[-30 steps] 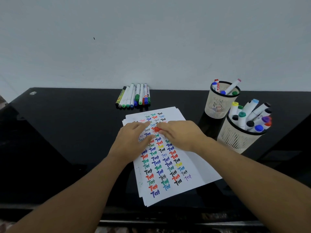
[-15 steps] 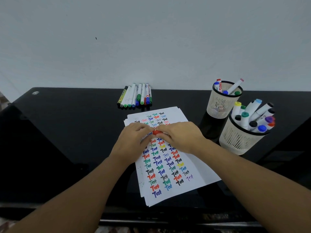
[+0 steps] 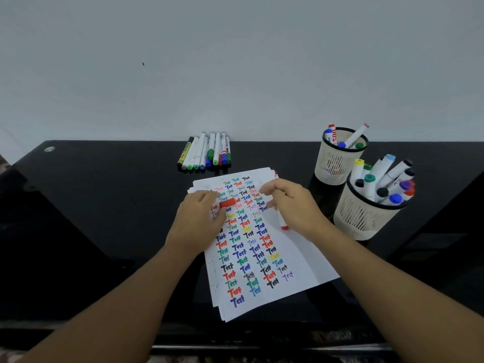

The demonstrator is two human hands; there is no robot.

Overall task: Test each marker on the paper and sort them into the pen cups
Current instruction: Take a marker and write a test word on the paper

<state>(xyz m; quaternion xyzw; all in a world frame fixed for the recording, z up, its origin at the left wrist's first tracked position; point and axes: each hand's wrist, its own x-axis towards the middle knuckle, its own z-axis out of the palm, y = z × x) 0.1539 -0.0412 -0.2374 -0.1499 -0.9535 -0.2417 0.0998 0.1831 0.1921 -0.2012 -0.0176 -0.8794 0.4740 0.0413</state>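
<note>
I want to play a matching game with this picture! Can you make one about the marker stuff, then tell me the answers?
Things:
1. red cap
2. uncapped marker
3. row of markers
4. nearer pen cup

Places:
A. lying at the table's back edge
B. held by the right hand
C. crammed with chunky markers
D. pinched by the left hand

Pairs: 1-D, 2-B, 3-A, 4-C

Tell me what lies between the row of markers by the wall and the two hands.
Head view: bare black tabletop, then the top of the white paper stack with coloured "Test" words.
</note>
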